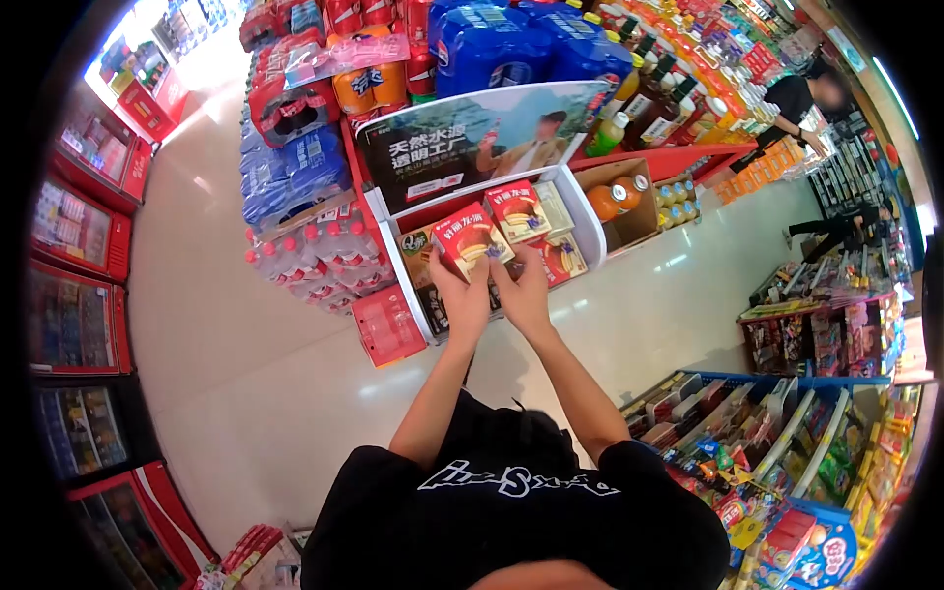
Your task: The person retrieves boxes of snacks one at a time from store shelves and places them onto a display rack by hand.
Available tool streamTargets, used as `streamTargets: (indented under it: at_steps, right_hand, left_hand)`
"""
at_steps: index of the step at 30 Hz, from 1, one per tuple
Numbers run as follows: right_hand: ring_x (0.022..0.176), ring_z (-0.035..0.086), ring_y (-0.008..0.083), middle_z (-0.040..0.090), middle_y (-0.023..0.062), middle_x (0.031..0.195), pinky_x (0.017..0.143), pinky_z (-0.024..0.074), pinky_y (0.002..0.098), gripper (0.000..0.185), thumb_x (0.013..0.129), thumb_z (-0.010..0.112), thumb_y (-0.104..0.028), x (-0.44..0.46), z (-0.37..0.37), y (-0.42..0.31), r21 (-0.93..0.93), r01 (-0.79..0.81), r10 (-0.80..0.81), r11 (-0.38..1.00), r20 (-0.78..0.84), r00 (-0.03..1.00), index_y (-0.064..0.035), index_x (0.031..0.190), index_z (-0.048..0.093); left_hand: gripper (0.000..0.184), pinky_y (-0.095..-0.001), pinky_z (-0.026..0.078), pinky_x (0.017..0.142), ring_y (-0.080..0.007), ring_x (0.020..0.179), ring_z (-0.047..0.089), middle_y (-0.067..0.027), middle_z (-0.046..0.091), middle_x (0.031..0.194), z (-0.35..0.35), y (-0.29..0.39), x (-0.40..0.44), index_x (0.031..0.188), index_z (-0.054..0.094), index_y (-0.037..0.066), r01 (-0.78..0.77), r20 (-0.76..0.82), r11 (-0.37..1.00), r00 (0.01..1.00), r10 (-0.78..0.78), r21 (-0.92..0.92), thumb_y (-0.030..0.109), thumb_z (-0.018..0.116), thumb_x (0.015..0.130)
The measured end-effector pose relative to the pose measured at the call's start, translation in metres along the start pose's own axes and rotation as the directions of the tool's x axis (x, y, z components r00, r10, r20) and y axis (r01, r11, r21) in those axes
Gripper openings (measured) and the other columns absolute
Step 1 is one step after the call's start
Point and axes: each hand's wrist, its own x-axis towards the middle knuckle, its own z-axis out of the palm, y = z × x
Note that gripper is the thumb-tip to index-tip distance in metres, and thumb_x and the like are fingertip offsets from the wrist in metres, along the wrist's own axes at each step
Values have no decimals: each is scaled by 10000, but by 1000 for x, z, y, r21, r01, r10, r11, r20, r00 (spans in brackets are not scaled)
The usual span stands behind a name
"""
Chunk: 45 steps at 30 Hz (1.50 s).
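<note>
- Rising behind the display, shrink-wrapped drink packs (487, 57) stand pack on pack, probably because their flat, bundled shape stacks steadily and saves floor space.
- Set against the stacks, a white-walled bin (591, 221) holds boxed goods; its raised sides likely stop the boxes from sliding out.
- Upright at the bin's back edge, a poster board (418, 175) faces the person, placed, it seems, to be read over the goods.
- Just right of the bin, an open carton (627, 232) groups orange bottles (618, 200), which its walls should keep from tipping.
- Inside the bin, other red boxes (519, 209) lie with printed faces up, presumably so that the labels show.
- Above the bin's left part, the held red box (466, 236) tilts with its printed front toward the person; two hands at its near side should steady it.
- The left hand (459, 298) is partly closed, its bent fingers gripping the box's near left side.
- The right hand (523, 297) is curled about as far, on the near right side; its fingertips are too small here to tell exactly how they press.
</note>
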Motion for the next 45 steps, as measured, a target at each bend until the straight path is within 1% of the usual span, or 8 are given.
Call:
streamTargets:
  at_steps: [7, 16, 22, 29, 32, 34, 40, 45]
  right_hand:
    - [839, 674, 277, 418, 218, 1258, 760, 586, 341, 477, 942, 715, -146, 20, 19, -4, -227, 46, -56, 973, -38, 998, 50, 1309, 482]
    - [823, 650, 286, 461, 218, 1216, 731, 557, 350, 527, 925, 739, -151, 23, 11, 33, -386, 204, -227, 899, -13, 974, 50, 1354, 509]
    - [912, 677, 243, 499, 182, 1208, 771, 587, 342, 566, 914, 725, -94, 5, -9, 0, -200, 66, -60, 978, 35, 998, 23, 1413, 486]
    - [931, 666, 207, 519, 172, 1250, 760, 567, 312, 596, 906, 734, -93, -108, -132, -15, -110, -50, 1, 993, -407, 914, -5, 1440, 483]
    - [910, 656, 200, 545, 155, 1225, 755, 564, 311, 597, 898, 742, -85, -210, -190, 10, -129, -43, -45, 991, -610, 791, -14, 1436, 492]
    - [876, 648, 178, 568, 134, 1198, 755, 559, 303, 585, 886, 763, -89, -289, -219, 25, -101, -152, 27, 983, -744, 667, -16, 1412, 516]
    - [843, 630, 142, 614, 118, 1193, 753, 541, 302, 567, 885, 773, -143, -550, -239, 55, 151, -349, 227, 925, -956, 188, 2, 1384, 544]
    - [928, 646, 170, 621, 134, 1267, 797, 538, 327, 616, 883, 782, -178, -703, -190, 3, 259, -425, 288, 868, -958, 5, 9, 1410, 526]
  left_hand:
    - [747, -556, 274, 1128, -465, 1304, 419, -315, 459, 1409, 5, -4, 35, 1525, 300, -57, -42, 93, 922, 996, 7, 384, 234, 655, 936]
    - [741, -558, 291, 1122, -487, 1299, 422, -330, 462, 1394, 0, 11, 40, 1528, 283, -63, -46, 205, 914, 978, -42, 404, 249, 640, 960]
    - [653, -451, 382, 1112, -375, 1261, 551, -284, 553, 1358, -7, -2, 43, 1464, 364, -115, -72, 261, 974, 965, 14, 216, 180, 667, 967]
    - [675, -376, 384, 1120, -265, 1310, 501, -197, 465, 1461, -11, 1, 17, 1524, 307, -56, -21, 435, 997, 899, 54, -79, 56, 666, 963]
    - [803, -441, 222, 1229, -374, 1487, 293, -290, 243, 1610, -25, 30, -17, 1558, 223, -88, -404, 434, 856, 867, 246, 321, 182, 692, 965]
    - [831, -450, 156, 1249, -398, 1526, 216, -306, 246, 1614, -21, 51, -53, 1569, 198, -94, -382, 451, 875, 864, 223, 299, 225, 678, 970]
    - [662, -431, 370, 1153, -408, 1368, 494, -268, 463, 1501, -33, 93, -182, 1478, 400, -75, -213, 906, 976, 420, 44, 51, 201, 687, 949]
    - [623, -443, 408, 1120, -419, 1316, 540, -263, 526, 1445, -57, 61, -290, 1440, 465, -40, -538, 993, 837, -110, 52, -103, 264, 701, 951]
